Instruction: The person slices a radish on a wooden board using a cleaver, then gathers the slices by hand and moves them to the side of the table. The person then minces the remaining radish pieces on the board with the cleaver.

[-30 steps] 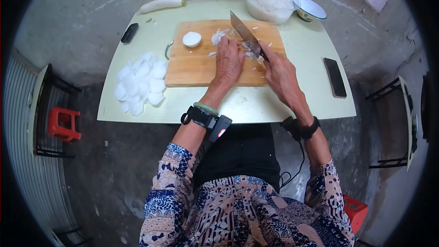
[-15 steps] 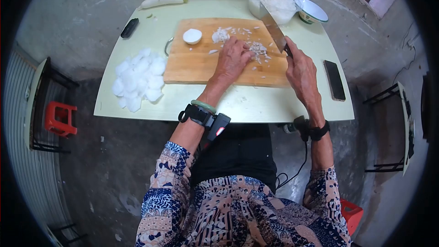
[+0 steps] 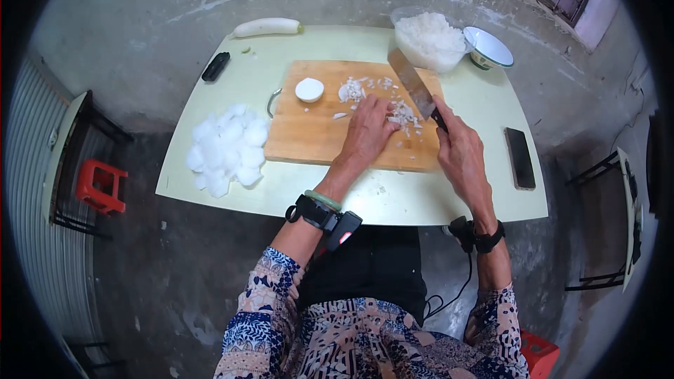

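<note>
A cleaver (image 3: 413, 84) is held by its dark handle in my right hand (image 3: 463, 156), its blade slanting over the right part of a wooden cutting board (image 3: 302, 133). My left hand (image 3: 368, 130) rests on the board with bent fingers at the chopped white pieces (image 3: 403, 115); whether it grips any of them is hidden. More chopped bits (image 3: 352, 90) lie just beyond its fingers. A cut white radish piece (image 3: 309, 90) sits at the board's upper left. Left of the board is a heap of thin white slices (image 3: 226, 147).
Behind the board stand a clear bowl of white shreds (image 3: 430, 38) and an enamel bowl (image 3: 489, 48). A whole white radish (image 3: 268, 27) and a black object (image 3: 215, 67) lie at the back left. A phone (image 3: 519, 158) lies near the right edge.
The table and everything on it appear lower in the view. My hands keep nearly the same places relative to the board, with the cleaver still raised at the right.
</note>
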`<state>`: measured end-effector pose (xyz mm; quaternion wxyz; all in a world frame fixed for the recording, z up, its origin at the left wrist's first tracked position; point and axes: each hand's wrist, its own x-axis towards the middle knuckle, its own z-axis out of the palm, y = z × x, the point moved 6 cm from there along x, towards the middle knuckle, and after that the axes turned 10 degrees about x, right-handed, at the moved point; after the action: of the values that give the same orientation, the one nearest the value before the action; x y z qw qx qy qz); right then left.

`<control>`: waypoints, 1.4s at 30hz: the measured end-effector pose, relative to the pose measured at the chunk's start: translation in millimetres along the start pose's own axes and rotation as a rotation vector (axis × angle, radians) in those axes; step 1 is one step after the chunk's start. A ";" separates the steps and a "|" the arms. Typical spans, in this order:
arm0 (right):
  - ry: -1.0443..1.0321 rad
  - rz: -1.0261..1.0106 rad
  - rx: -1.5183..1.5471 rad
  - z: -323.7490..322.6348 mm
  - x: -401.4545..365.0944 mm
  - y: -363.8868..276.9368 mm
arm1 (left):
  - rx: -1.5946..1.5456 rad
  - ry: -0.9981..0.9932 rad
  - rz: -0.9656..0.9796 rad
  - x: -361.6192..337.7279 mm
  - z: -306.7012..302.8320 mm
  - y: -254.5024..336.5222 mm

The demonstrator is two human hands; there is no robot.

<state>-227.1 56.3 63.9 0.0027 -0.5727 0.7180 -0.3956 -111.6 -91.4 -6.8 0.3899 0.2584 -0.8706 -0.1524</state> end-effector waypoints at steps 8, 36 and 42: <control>-0.005 0.031 0.057 2.2 6.9 -2.6 | -0.051 0.003 -0.087 3.5 -0.4 -5.1; -0.106 0.089 0.007 17.4 -1.5 -10.0 | 0.001 0.069 -0.049 0.5 6.0 -8.5; -0.074 0.028 0.062 23.7 -5.9 -7.5 | 0.008 0.002 -0.094 2.7 5.2 -7.5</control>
<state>-208.2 47.5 49.2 0.0527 -0.5763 0.7129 -0.3961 -114.6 -98.7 -12.1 0.3823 0.3007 -0.8577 -0.1669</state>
